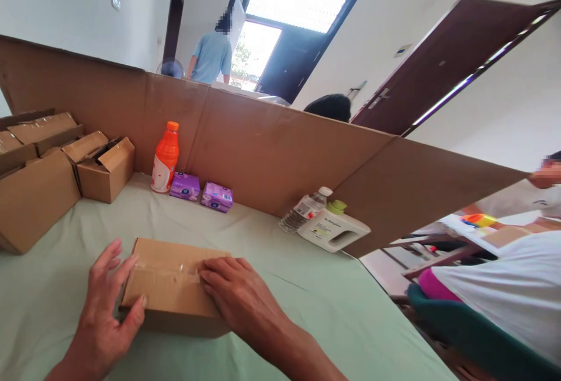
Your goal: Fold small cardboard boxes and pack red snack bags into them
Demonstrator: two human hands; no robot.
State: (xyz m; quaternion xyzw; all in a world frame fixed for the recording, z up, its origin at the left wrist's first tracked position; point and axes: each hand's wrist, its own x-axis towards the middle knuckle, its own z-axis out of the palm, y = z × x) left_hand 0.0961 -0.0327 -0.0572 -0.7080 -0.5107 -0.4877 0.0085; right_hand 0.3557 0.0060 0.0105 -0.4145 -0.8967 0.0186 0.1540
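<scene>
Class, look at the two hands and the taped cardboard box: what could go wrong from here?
The right hand rests on one end of the cardboard box while the left hand is spread at the other, so the box might slide or turn. The pale green cloth is creased in places, so it may bunch up underneath.

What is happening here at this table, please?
A person has both bare hands at a cardboard box on a green cloth. The right hand rests on its top, near one end. The left hand is at the other end, its fingers spread; I cannot tell how firmly it touches. The top looks closed, with clear tape across it. Behind, along a cardboard wall, are an orange bottle, two purple packs, a clear bottle and a white jug.
</scene>
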